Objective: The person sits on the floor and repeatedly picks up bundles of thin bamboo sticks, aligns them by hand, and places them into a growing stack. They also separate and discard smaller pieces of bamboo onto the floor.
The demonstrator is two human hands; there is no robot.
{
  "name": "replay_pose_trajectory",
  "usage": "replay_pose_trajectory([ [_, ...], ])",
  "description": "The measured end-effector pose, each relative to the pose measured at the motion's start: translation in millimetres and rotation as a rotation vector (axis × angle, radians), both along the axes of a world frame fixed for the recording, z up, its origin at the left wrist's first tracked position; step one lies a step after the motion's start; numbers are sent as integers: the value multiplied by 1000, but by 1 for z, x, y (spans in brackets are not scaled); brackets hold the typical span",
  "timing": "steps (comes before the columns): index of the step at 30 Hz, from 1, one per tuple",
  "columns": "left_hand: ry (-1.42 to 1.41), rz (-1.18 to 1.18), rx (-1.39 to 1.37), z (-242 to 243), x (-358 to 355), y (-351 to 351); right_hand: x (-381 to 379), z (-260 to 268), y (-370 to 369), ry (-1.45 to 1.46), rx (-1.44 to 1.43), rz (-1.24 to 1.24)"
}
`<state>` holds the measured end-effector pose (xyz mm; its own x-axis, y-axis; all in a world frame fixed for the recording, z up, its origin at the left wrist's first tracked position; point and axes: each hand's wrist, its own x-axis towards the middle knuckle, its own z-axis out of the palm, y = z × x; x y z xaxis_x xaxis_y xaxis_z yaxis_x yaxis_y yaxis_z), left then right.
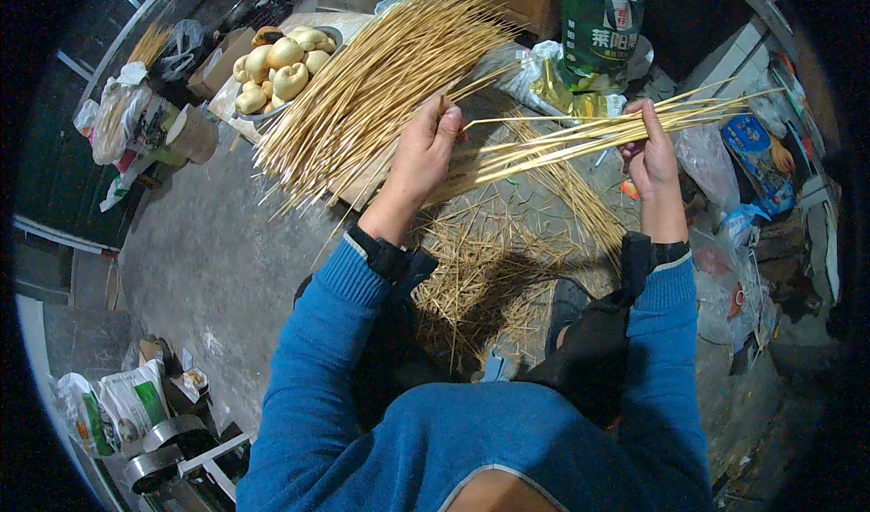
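My right hand (650, 146) grips a thin bundle of pale straw stalks (564, 146), whose ends fan out past it to the right. My left hand (429, 135) is closed on one or a few stalks, one of them bent and running across towards the bundle. Behind and left of my left hand lies a large sheaf of golden stalks (380, 84) on a low board. Below my hands, a heap of broken straw (482, 274) covers the floor between my legs. A looser row of stalks (571, 192) lies slantwise on the floor beneath the held bundle.
A metal bowl (333, 34) of pale, rounded buns or dough pieces stands left of the sheaf. A green shopping bag (598, 43) and plastic packaging are at the back right. Plastic bags (710, 165) and clutter line the right side. Pans (173, 430) and sacks sit at lower left.
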<state>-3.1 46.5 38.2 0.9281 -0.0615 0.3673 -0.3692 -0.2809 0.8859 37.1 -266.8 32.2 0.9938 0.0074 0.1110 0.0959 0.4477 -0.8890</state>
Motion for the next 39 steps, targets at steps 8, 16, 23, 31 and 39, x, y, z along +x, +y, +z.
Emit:
replay_pose_trajectory([
  [8, -76, 415, -547, 14, 11, 40, 4, 2, -20, 5, 25, -175],
  [16, -40, 319, -221, 17, 1, 92, 11, -1, -58, 128, 253, -432],
  [23, -223, -110, 515, 6, -13, 43, 11, -1, -52, 129, 249, -403],
  [31, -408, 175, 497, 5, -4, 6, 7, 2, -17, 109, 150, -276],
  [39, -117, 231, -494, 3, 10, 31, 8, 0, -33, 149, 198, -377],
])
